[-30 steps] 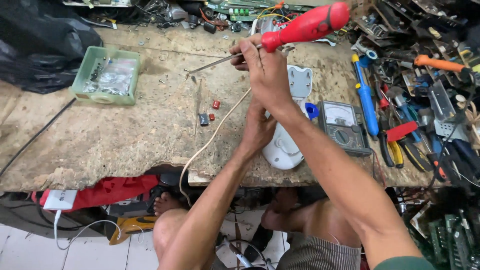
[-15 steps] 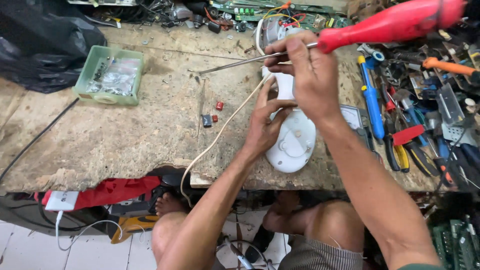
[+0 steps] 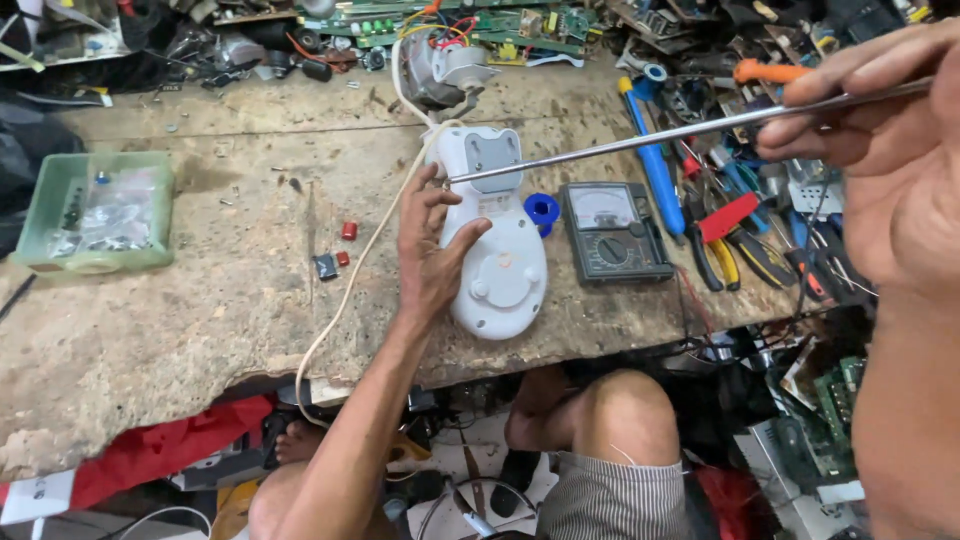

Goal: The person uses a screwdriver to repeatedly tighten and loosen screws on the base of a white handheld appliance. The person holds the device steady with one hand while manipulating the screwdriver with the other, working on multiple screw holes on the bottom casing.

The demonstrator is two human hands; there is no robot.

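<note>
A white oval appliance (image 3: 500,262) lies upside down on the worn wooden bench (image 3: 200,300), its cream cord (image 3: 345,290) trailing off the front edge. My left hand (image 3: 428,250) rests on the appliance's left side, fingers spread against it. My right hand (image 3: 880,170), large at the right edge, grips a long screwdriver. Its steel shaft (image 3: 690,130) slants down to the left, and the tip sits at the appliance's upper end near the grey panel (image 3: 490,152). The screwdriver's handle is out of frame.
A green plastic tray (image 3: 95,212) of small parts stands at the left. Small red caps (image 3: 348,231) lie beside the cord. An analog multimeter (image 3: 612,230) and a blue tape roll (image 3: 541,209) sit right of the appliance. Pliers, screwdrivers and circuit boards (image 3: 480,20) crowd the right and back.
My right hand has swung out to the right with the screwdriver, so its red handle has left the frame. The view has closed in on the appliance. My left hand stays on it.
</note>
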